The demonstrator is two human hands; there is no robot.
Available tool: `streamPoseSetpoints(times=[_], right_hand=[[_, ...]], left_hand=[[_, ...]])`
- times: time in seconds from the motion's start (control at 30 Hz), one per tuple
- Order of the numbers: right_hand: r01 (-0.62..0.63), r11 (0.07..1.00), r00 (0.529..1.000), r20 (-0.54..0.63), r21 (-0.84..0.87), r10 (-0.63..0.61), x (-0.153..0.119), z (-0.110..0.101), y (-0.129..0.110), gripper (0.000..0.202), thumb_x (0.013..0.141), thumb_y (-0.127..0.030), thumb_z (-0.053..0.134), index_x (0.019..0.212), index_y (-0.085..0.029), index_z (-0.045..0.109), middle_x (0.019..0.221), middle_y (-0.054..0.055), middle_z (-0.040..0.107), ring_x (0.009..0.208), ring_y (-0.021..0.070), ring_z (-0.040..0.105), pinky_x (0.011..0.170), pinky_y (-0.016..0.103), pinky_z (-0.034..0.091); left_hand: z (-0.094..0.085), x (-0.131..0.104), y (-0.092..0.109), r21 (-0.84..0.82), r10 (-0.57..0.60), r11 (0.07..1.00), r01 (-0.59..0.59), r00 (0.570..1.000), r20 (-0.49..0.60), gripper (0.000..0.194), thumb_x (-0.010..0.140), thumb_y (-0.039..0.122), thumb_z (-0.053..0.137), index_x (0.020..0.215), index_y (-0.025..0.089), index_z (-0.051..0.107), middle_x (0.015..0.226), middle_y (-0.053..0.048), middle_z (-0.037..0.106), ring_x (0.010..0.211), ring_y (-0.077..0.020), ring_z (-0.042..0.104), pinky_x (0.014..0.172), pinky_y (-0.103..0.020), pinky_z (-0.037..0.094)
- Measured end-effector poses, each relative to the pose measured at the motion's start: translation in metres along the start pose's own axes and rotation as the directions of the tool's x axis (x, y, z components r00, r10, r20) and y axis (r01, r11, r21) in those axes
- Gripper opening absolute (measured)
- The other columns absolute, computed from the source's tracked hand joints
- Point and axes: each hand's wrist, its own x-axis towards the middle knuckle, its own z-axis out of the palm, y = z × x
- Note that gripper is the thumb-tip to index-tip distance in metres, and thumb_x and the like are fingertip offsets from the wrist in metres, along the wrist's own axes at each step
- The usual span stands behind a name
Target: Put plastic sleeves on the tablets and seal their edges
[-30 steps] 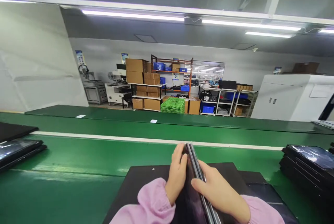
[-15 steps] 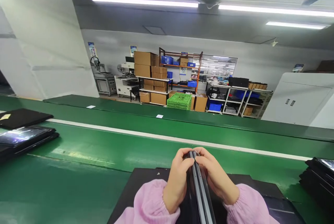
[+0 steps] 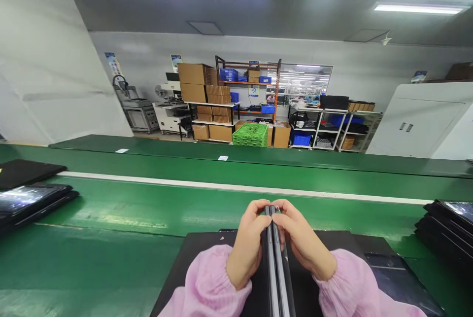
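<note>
Two slim dark devices with grey edges [image 3: 275, 263] stand on edge, side by side, over a black mat [image 3: 199, 253] at the lower middle. My left hand [image 3: 249, 238] grips the far end of the pair from the left, thumb on the top edge. From the right, my right hand [image 3: 301, 238] holds the same far end, its thumb close to the left one. The fingers behind the devices are partly hidden. A dark flat panel [image 3: 399, 277] lies to the right of my right sleeve.
Stacks of dark flat devices lie on the green bench [image 3: 111, 208], one at the left [image 3: 33, 201] and one at the right edge [image 3: 449, 233]. Beyond the bench are shelves with boxes, a green crate [image 3: 250, 134] and a white cabinet [image 3: 417, 120].
The view has tilted and shifted slightly. The gap between the two devices now runs more upright in the picture, and both hands still hold them.
</note>
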Motion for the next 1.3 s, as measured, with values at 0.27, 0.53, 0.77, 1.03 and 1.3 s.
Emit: streamPoseSetpoints(times=[0.27, 0.53, 0.77, 1.03, 1.3], right_hand=[[-0.013, 1.000, 0.998, 0.056, 0.018, 0.012, -0.003, -0.006, 0.001, 0.028, 0.069, -0.032, 0.055, 0.092, -0.019, 0.044, 0.057, -0.008, 0.047, 0.040, 0.0072, 0.041, 0.037, 0.019, 0.036], [-0.034, 0.998, 0.995, 0.097, -0.047, 0.038, -0.007, -0.010, -0.004, 0.035, 0.063, -0.022, 0.053, 0.097, -0.019, 0.045, 0.069, -0.005, 0.051, 0.051, 0.0079, 0.045, 0.046, 0.020, 0.038], [-0.012, 0.998, 0.998, 0.057, -0.065, 0.016, -0.008, -0.010, -0.007, 0.034, 0.062, -0.021, 0.054, 0.096, -0.018, 0.048, 0.079, -0.001, 0.054, 0.059, 0.0099, 0.048, 0.049, 0.021, 0.040], [-0.004, 0.995, 0.985, 0.171, -0.102, 0.021, -0.016, -0.018, -0.012, 0.046, 0.065, -0.018, 0.058, 0.109, -0.019, 0.044, 0.083, 0.000, 0.057, 0.059, 0.0097, 0.051, 0.048, 0.019, 0.041], [0.049, 0.995, 0.992, 0.117, -0.090, -0.038, -0.022, -0.016, -0.009, 0.045, 0.068, -0.019, 0.057, 0.112, -0.018, 0.047, 0.087, 0.001, 0.058, 0.063, 0.0099, 0.052, 0.047, 0.018, 0.041]], left_hand=[[-0.010, 0.000, -0.006, 0.000, 0.017, 1.000, -0.017, 0.999, 0.050, 0.031, 0.066, 0.023, 0.055, 0.095, 0.020, 0.045, 0.072, 0.003, 0.056, 0.045, -0.0131, 0.054, 0.042, -0.028, 0.044], [-0.021, -0.001, -0.013, 0.077, 0.121, 0.989, -0.128, 0.988, 0.091, 0.032, 0.067, 0.017, 0.056, 0.099, 0.019, 0.054, 0.090, -0.004, 0.059, 0.076, -0.0167, 0.057, 0.067, -0.029, 0.048], [-0.018, 0.001, -0.011, 0.118, 0.144, 0.981, -0.155, 0.985, 0.097, 0.033, 0.067, 0.015, 0.054, 0.099, 0.018, 0.054, 0.093, -0.003, 0.058, 0.088, -0.0182, 0.055, 0.081, -0.032, 0.043], [-0.022, 0.001, -0.012, 0.166, 0.191, 0.958, -0.232, 0.954, 0.233, 0.048, 0.061, 0.017, 0.056, 0.109, 0.017, 0.050, 0.107, -0.004, 0.056, 0.098, -0.0200, 0.050, 0.086, -0.031, 0.038], [-0.021, 0.004, -0.014, 0.210, 0.181, 0.950, -0.230, 0.956, 0.230, 0.052, 0.061, 0.021, 0.057, 0.112, 0.017, 0.046, 0.110, -0.006, 0.053, 0.106, -0.0222, 0.047, 0.092, -0.034, 0.036]])
